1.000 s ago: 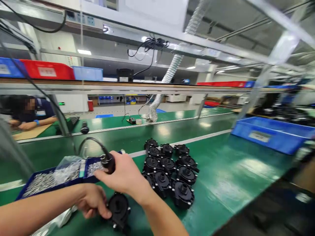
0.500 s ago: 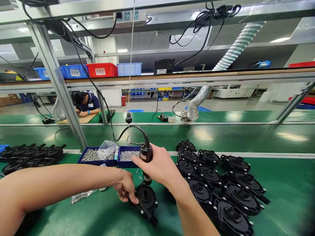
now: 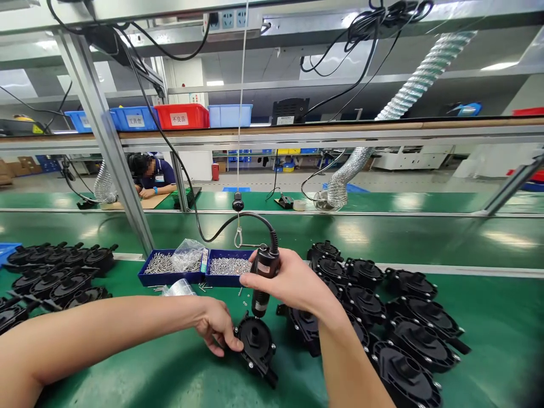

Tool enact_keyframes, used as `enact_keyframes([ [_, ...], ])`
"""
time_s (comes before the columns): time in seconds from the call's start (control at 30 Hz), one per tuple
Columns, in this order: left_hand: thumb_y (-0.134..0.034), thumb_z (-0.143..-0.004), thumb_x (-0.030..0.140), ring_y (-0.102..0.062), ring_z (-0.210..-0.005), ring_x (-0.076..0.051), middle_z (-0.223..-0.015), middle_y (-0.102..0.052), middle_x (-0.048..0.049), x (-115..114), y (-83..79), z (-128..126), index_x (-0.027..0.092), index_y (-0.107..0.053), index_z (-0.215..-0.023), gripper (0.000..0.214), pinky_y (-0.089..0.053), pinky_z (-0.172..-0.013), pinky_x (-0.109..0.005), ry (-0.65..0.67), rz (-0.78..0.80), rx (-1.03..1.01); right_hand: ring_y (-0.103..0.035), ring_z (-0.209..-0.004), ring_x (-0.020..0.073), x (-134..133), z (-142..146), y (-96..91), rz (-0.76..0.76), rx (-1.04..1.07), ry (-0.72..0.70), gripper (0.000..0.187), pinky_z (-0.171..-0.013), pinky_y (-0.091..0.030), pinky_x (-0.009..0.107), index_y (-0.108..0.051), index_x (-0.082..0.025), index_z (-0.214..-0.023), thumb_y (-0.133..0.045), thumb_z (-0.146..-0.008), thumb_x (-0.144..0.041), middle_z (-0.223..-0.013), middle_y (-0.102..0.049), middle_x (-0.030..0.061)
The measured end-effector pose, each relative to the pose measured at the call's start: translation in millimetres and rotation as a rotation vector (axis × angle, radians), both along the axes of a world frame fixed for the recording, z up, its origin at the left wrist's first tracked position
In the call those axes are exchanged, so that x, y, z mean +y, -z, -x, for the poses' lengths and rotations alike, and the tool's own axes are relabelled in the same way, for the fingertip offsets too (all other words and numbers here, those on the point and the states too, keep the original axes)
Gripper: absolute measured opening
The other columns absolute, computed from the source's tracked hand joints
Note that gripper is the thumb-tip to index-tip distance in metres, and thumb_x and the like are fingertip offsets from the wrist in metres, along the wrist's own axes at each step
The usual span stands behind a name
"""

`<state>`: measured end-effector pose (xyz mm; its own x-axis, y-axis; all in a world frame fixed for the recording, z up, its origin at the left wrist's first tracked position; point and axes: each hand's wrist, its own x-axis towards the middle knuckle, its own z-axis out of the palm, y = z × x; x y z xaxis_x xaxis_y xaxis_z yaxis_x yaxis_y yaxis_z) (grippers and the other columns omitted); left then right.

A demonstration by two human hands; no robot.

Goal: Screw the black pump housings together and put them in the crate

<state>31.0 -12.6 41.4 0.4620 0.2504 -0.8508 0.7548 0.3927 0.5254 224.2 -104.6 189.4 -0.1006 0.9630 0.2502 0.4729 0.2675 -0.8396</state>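
A round black plastic housing (image 3: 257, 345) with metal screws around its rim lies on the green bench. My left hand (image 3: 219, 328) grips its left edge, thumb on top. In my right hand (image 3: 293, 280) is a black electric screwdriver (image 3: 261, 280), held upright with its tip down at the far rim of the housing. A cord leaves the tool's top, and a hanging wire with a hook stands beside it. Just behind the tool is a blue bin of small nuts (image 3: 229, 266); left of that sits a blue bin of long screws (image 3: 164, 263).
Several black housings (image 3: 408, 323) stand in rows on the right, and more housings (image 3: 70, 283) on the left. A clear plastic bag (image 3: 181, 288) and loose screws lie before the bins. A metal post (image 3: 108, 141) rises at left. Across the bench a person (image 3: 155, 175) leans over work.
The view has shifted slightly. Both hands, the screwdriver and the housing stay together, with the tool still over the far rim. More of the left-hand housings now show.
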Motion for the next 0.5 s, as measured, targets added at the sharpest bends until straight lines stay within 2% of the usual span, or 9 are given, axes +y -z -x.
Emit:
enact_keyframes([
  [0.07,-0.104,-0.016,0.028,-0.057,-0.069,-0.014,-0.069,-0.062,0.0019,-2,-2.0,1,0.017,-0.059,-0.061,0.065,-0.055,-0.064,-0.034,-0.01,-0.038,-0.022,-0.061,-0.071,0.0163,6,-1,3.5,0.005,0.083,-0.167,0.033,-0.064,-0.05,0.028,-0.071,-0.018,-0.094,-0.084,-0.073,-0.04,-0.081,-0.067,-0.0001],
  [0.13,-0.103,-0.018,0.029,-0.056,-0.068,-0.014,-0.068,-0.06,0.0028,-5,-5.8,3,0.017,-0.058,-0.06,0.062,-0.054,-0.063,-0.032,-0.004,-0.118,-0.023,-0.067,-0.074,0.0183,14,1,9.5,0.021,0.165,-0.332,0.022,-0.068,-0.053,0.029,-0.069,-0.017,-0.087,-0.08,-0.076,-0.033,-0.081,-0.07,0.0015],
  [0.23,-0.1,-0.033,0.035,-0.053,-0.064,-0.013,-0.064,-0.056,0.0042,-9,-11.8,7,0.017,-0.058,-0.059,0.052,-0.047,-0.059,-0.026,0.064,-0.259,-0.026,-0.074,-0.077,0.0234,25,8,20.2,0.086,0.304,-0.483,0.009,-0.071,-0.056,0.032,-0.061,-0.018,-0.075,-0.07,-0.075,-0.021,-0.071,-0.069,0.0008],
  [0.3,-0.096,-0.041,0.039,-0.052,-0.063,-0.013,-0.063,-0.054,0.0045,-11,-13.0,10,0.018,-0.058,-0.06,0.048,-0.043,-0.059,-0.025,0.097,-0.308,-0.051,-0.076,-0.077,0.0255,30,13,24.7,0.105,0.36,-0.484,0.009,-0.071,-0.057,0.033,-0.06,-0.018,-0.077,-0.068,-0.073,-0.017,-0.069,-0.069,0.0004],
  [0.37,-0.094,-0.042,0.042,-0.05,-0.064,-0.013,-0.063,-0.053,0.0044,-10,-11.1,13,0.018,-0.058,-0.06,0.046,-0.042,-0.06,-0.026,0.107,-0.327,-0.104,-0.076,-0.076,0.0256,31,16,25.3,0.078,0.358,-0.417,0.008,-0.071,-0.057,0.034,-0.062,-0.018,-0.079,-0.069,-0.074,-0.016,-0.072,-0.072,0.0019],
  [0.5,-0.092,-0.04,0.046,-0.045,-0.065,-0.013,-0.064,-0.054,0.0036,-1,-4.5,14,0.018,-0.061,-0.06,0.047,-0.035,-0.059,-0.025,0.144,-0.323,-0.247,-0.075,-0.079,0.0269,25,21,21.0,-0.09,0.384,-0.252,0.008,-0.07,-0.058,0.035,-0.065,-0.017,-0.077,-0.073,-0.076,-0.019,-0.075,-0.074,0.0056],
])
